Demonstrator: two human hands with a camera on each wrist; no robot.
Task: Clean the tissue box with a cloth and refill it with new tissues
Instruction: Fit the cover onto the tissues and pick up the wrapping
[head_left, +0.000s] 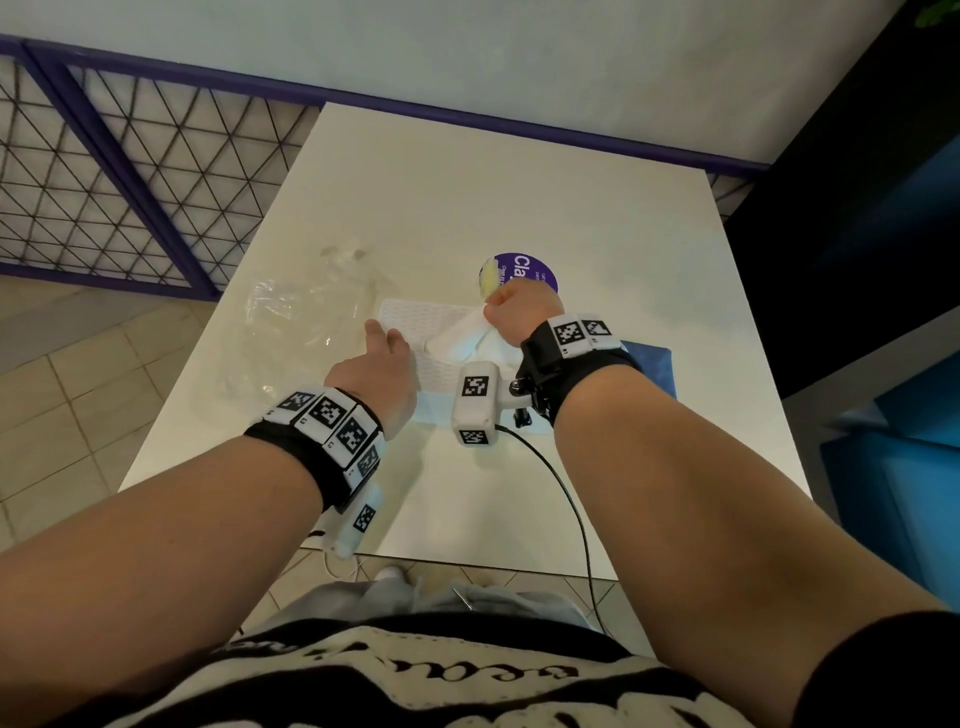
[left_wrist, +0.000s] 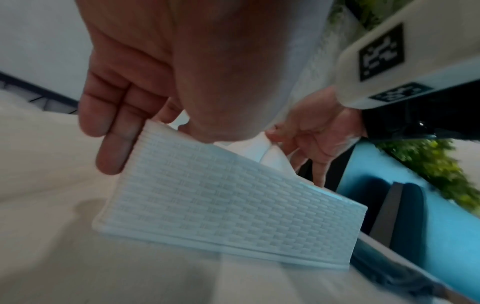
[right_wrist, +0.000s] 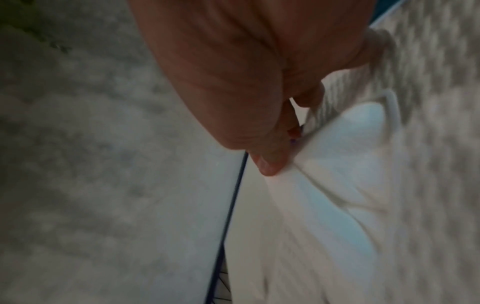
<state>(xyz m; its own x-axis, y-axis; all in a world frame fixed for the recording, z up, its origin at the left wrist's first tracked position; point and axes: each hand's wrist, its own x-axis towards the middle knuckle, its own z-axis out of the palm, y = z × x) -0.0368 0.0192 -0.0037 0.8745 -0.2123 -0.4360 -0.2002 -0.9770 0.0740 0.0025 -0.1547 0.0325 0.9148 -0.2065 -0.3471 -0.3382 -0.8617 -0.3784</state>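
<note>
My left hand (head_left: 382, 364) rests against the left end of the tissue box (head_left: 415, 317). Its fingers (left_wrist: 114, 144) are straight and lie flat on that end wall in the left wrist view; the thumb sits over the top edge. This hand braces the box and grasps nothing.

My right hand (head_left: 522, 309) is raised above the box with its fingers curled. The thumb and forefinger pinch the top of a white tissue (head_left: 462, 338), which stands up out of the slot in the top of the box. In the right wrist view the fingertips (right_wrist: 270, 164) press into the folded corner of the tissue (right_wrist: 337, 185); that picture is blurred, so finer detail cannot be told. The left wrist view shows the same pinch from the side, with the other fingers of the right hand (left_wrist: 311, 131) hanging loosely below it.

The box (left_wrist: 221, 205) is white with a woven pattern and lies on the white table (head_left: 519, 182), near the middle. A crumpled clear plastic wrapper (head_left: 296, 322) lies on the table to the left of the box. A blue cloth (head_left: 652, 364) lies to the right, partly hidden by my right wrist. A round purple sticker (head_left: 530, 267) sits on the table just beyond my right hand.
</note>
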